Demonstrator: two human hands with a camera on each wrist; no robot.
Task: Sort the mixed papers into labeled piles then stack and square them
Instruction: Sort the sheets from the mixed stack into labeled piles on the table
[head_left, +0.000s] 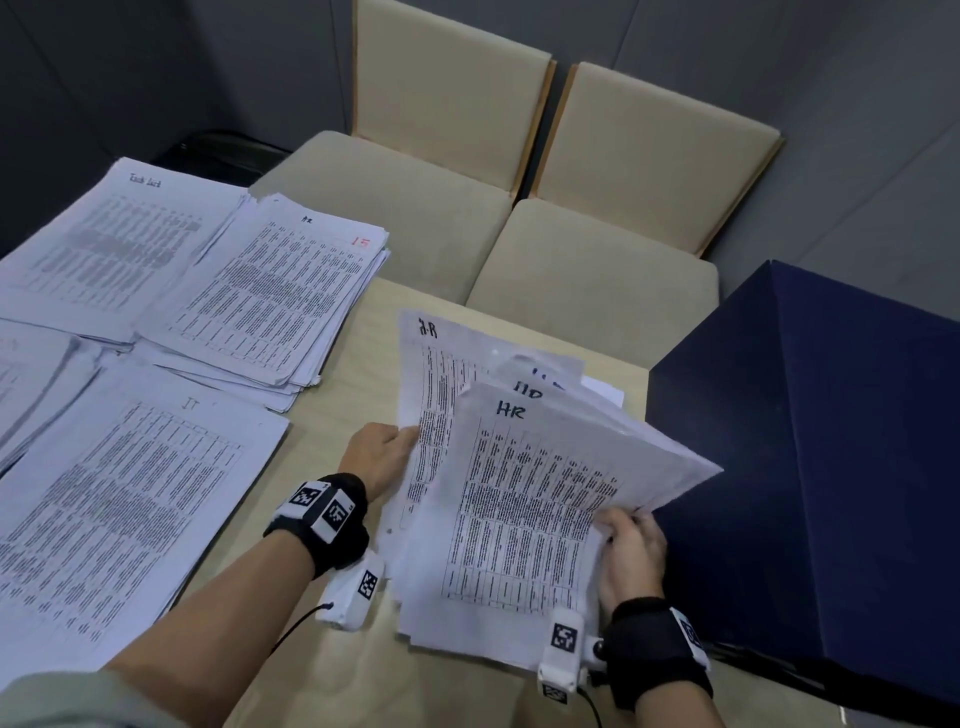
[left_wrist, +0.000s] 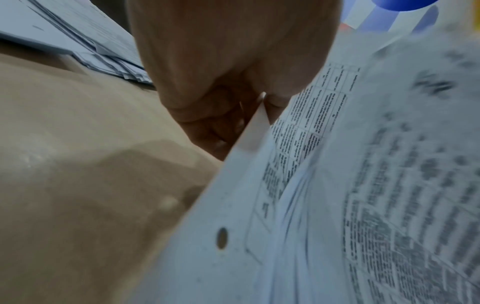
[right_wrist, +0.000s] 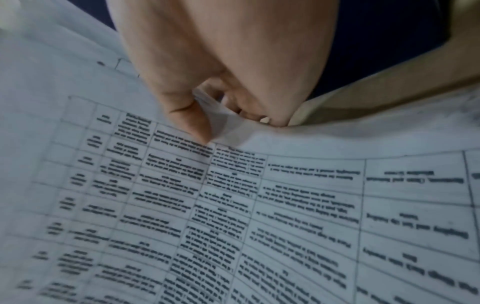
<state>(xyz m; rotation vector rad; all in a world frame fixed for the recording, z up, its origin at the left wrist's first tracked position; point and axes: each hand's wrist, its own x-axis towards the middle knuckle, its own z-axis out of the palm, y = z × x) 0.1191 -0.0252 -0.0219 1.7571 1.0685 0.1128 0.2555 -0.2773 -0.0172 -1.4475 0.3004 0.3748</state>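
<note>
HR papers (head_left: 524, 519) sit fanned in both hands above the pale table (head_left: 332, 431), just left of the dark blue box (head_left: 810, 467). The left hand (head_left: 382, 454) pinches the left edge of a rear sheet (left_wrist: 249, 144), thumb on top, fingers curled beneath. The right hand (head_left: 631, 556) clamps the front sheets' right edge, thumb (right_wrist: 189, 121) pressed on the print. Left of the box, across the table, lie the HR pile (head_left: 270, 296) and, nearer, the IT pile (head_left: 130, 493).
</note>
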